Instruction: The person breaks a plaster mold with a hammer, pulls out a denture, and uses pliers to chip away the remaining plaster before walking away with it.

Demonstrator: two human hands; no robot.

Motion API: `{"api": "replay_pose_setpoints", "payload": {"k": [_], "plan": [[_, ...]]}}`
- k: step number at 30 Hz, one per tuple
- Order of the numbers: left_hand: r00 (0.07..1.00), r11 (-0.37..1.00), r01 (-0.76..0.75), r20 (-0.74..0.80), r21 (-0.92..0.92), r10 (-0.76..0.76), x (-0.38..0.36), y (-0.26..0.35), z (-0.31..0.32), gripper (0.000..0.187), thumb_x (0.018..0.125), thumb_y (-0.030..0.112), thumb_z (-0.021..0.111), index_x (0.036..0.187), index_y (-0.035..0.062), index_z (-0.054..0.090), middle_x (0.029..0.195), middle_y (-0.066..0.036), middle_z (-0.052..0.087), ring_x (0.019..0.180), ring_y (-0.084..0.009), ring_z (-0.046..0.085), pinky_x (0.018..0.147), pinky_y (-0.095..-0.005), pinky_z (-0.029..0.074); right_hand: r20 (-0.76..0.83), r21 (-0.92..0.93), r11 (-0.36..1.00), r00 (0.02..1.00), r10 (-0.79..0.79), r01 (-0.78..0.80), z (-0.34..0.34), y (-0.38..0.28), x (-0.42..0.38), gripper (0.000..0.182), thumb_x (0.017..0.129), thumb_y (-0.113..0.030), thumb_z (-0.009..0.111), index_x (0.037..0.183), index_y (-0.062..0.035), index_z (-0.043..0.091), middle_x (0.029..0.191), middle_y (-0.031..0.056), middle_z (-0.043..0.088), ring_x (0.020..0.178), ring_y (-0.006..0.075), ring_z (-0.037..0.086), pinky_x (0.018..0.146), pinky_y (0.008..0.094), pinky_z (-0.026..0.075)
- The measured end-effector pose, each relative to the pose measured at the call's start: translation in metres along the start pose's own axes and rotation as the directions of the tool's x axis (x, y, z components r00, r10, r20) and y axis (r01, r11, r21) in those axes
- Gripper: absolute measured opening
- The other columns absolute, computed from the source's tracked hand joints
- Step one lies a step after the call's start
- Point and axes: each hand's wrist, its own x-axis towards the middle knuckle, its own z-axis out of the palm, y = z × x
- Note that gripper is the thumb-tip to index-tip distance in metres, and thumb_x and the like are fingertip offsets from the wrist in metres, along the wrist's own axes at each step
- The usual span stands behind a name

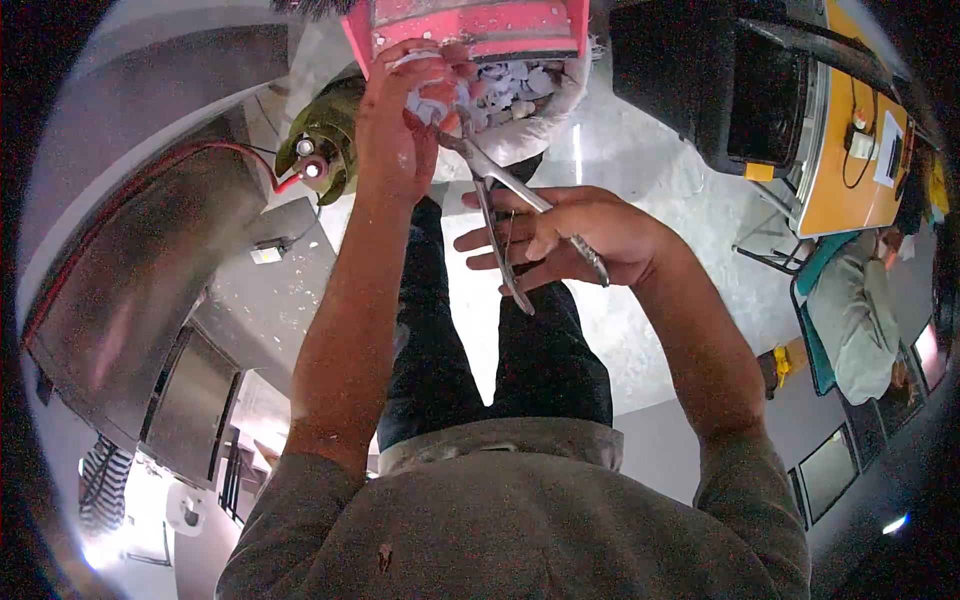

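My left hand (pixel 395 130) is closed around a lumpy white and reddish piece (pixel 430 98), partly hidden by the fingers. Metal pliers (pixel 505 178) with long handles reach up to it, their jaws at its lower edge. My right hand (pixel 590 238) holds the pliers with the handles spread apart; one handle lies under the thumb and the other runs across the outstretched fingers. Just beyond the left hand, a pale, fuzzy-edged sack (pixel 575 100) holds many greyish-white chips (pixel 515 88). Above it stands a pink tray (pixel 470 25) dotted with white crumbs.
A green rounded container (pixel 335 135) with a red hose (pixel 165 165) stands to the left. Black furniture (pixel 700 90) and an orange-topped table (pixel 850 165) are on the right. A grey cloth (pixel 855 320) hangs over a teal chair (pixel 812 310). My legs (pixel 550 360) are below my hands.
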Motion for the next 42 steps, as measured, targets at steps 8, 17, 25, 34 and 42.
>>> {"api": "replay_pose_setpoints", "payload": {"k": [8, 17, 25, 34, 42], "plan": [[0.994, 0.995, -0.091, -0.065, -0.028, 0.089, 0.005, -0.018, 0.004, 0.021, 0.089, 0.017, 0.056, 0.105, 0.0031, 0.059, 0.110, -0.008, 0.062, 0.096, -0.0231, 0.063, 0.077, -0.0384, 0.055, -0.106, -0.007, 0.995, 0.990, -0.097, 0.097, 0.003, 0.001, 0.014, 0.052, 0.082, -0.008, 0.058, 0.131, 0.0029, 0.046, 0.095, 0.0086, 0.054, 0.085, 0.0197, 0.058, 0.088, 0.0444, 0.053], [0.967, 0.990, -0.063, -0.254, -0.129, 0.029, 0.008, -0.022, 0.012, 0.025, 0.089, 0.019, 0.057, 0.109, 0.0045, 0.058, 0.110, -0.009, 0.059, 0.099, -0.0256, 0.060, 0.080, -0.0439, 0.053, -0.311, -0.308, 0.945, 0.928, -0.207, 0.107, 0.019, 0.023, 0.040, 0.030, 0.097, -0.028, 0.052, 0.109, -0.0015, 0.054, 0.077, 0.0007, 0.047, 0.068, 0.0119, 0.051, 0.069, 0.0333, 0.054], [0.973, 0.990, -0.122, -0.206, -0.067, 0.106, 0.005, -0.019, 0.008, 0.033, 0.087, 0.019, 0.058, 0.116, 0.0042, 0.053, 0.111, -0.010, 0.059, 0.104, -0.0266, 0.058, 0.086, -0.0466, 0.051, -0.295, -0.064, 0.983, 0.938, -0.182, 0.170, 0.024, 0.020, 0.038, 0.025, 0.097, -0.024, 0.051, 0.108, -0.0020, 0.054, 0.078, 0.0030, 0.051, 0.070, 0.0135, 0.055, 0.075, 0.0382, 0.057], [0.971, 0.989, -0.123, -0.217, -0.079, 0.103, 0.006, -0.019, 0.006, 0.032, 0.089, 0.021, 0.058, 0.116, 0.0049, 0.053, 0.110, -0.008, 0.059, 0.107, -0.0267, 0.057, 0.091, -0.0474, 0.049, -0.288, -0.105, 0.982, 0.941, -0.179, 0.154, 0.028, 0.025, 0.041, 0.028, 0.099, -0.029, 0.048, 0.103, -0.0015, 0.054, 0.071, -0.0031, 0.040, 0.057, 0.0064, 0.038, 0.047, 0.0228, 0.034], [0.996, 0.986, -0.062, -0.080, -0.155, 0.051, 0.008, -0.013, -0.002, 0.031, 0.090, 0.021, 0.056, 0.116, 0.0045, 0.053, 0.108, -0.008, 0.059, 0.105, -0.0247, 0.057, 0.095, -0.0457, 0.047, -0.100, 0.112, 0.983, 0.986, -0.136, 0.147, 0.016, 0.024, 0.030, 0.033, 0.100, -0.034, 0.047, 0.098, -0.0020, 0.053, 0.065, -0.0068, 0.033, 0.052, 0.0034, 0.030, 0.044, 0.0194, 0.026]]}}
